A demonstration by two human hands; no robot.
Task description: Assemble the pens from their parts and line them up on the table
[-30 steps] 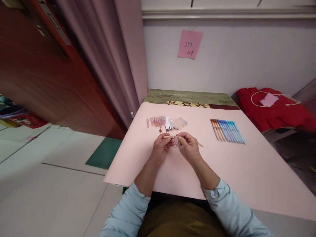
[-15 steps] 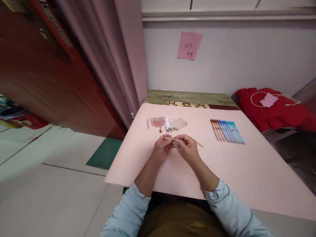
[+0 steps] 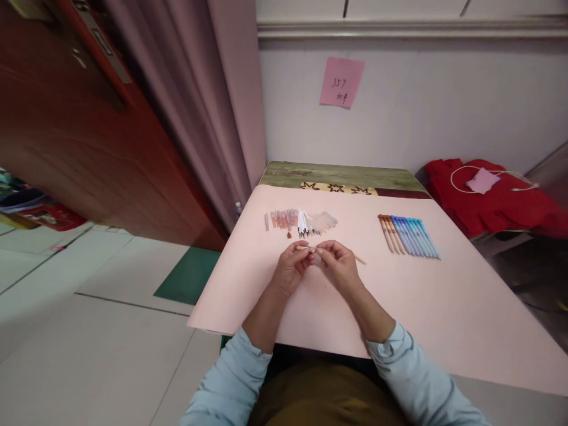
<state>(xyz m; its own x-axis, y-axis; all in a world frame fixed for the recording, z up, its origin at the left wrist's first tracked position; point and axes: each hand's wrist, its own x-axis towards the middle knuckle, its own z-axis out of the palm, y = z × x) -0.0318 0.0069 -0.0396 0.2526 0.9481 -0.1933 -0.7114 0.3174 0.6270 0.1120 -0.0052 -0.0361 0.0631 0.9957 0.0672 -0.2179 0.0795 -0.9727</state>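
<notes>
My left hand and my right hand meet fingertip to fingertip over the pink table sheet. My left fingers pinch a short tan pen piece. My right fingers are closed on a thin tan pen barrel whose end sticks out to the right. Just beyond my hands lies a pile of pen parts: reddish pieces, white refills and clear caps. A row of finished pens, brown and blue, lies at the right.
A green patterned table edge shows beyond the sheet. A pink note hangs on the wall. Red cloth with a white cable lies at the right. A curtain and red-brown door stand left.
My hands have come together from a small gap, so the two pen pieces now meet at my fingertips. The piles on the table have not moved.
</notes>
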